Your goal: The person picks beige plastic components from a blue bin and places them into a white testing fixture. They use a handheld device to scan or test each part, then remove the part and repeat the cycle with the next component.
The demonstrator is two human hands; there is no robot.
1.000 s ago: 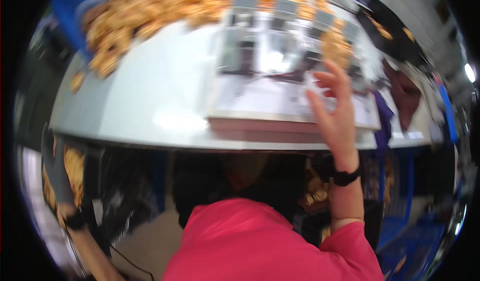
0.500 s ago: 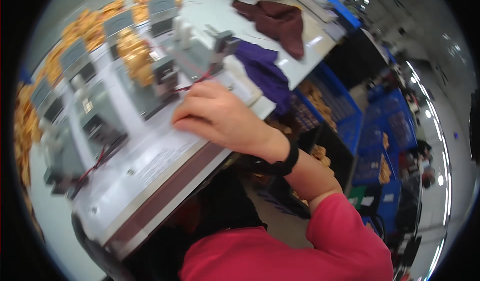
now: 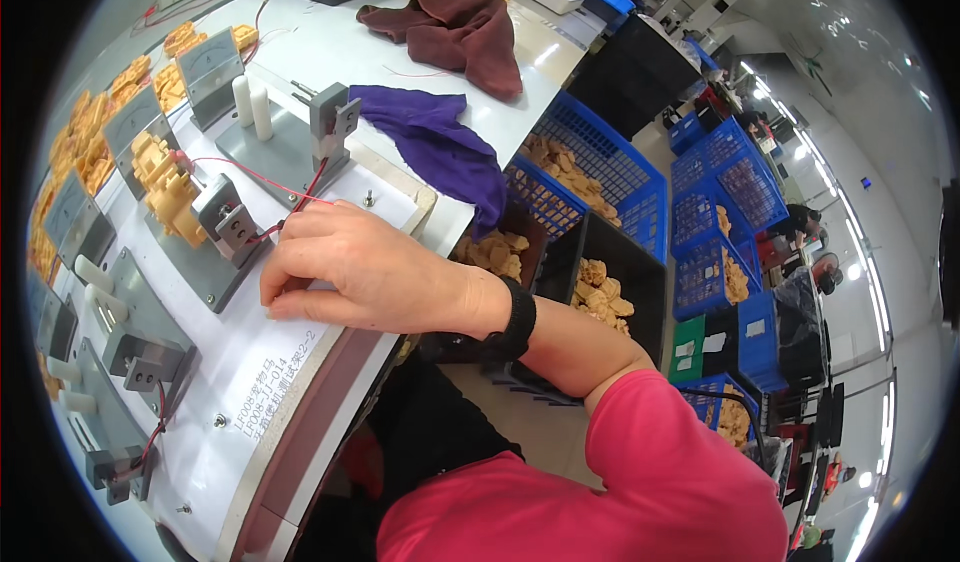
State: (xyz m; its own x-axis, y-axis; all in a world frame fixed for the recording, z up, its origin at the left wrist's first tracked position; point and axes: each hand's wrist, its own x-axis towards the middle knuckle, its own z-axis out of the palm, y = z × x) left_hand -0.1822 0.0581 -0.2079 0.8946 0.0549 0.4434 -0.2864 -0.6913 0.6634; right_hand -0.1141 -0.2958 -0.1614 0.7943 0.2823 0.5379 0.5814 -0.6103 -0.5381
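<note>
My right hand (image 3: 345, 272) rests at the front edge of a white test board (image 3: 205, 442), palm down. Its fingers are curled together, and whatever they may pinch is hidden beneath them. Just beyond it, a yellow-tan plastic gear assembly (image 3: 165, 187) stands on one station of the board, against a grey block with sockets (image 3: 228, 217). A thin red wire (image 3: 265, 177) runs from near the assembly toward the back of my hand. Grey stations with white pegs (image 3: 252, 109) and upright meter panels (image 3: 208, 77) line the board. My left hand is out of view.
Many tan plastic parts (image 3: 90, 142) lie behind the board. Purple cloth (image 3: 440, 142) and maroon cloth (image 3: 455, 37) lie on the table to the right. Beside the table stand a blue crate (image 3: 640, 197) and a black bin (image 3: 640, 272), both with tan parts.
The view has swung, so the board and cloths sit further left in the picture, and the blur has gone. My right hand stays curled at the board's front edge, by the same station.
</note>
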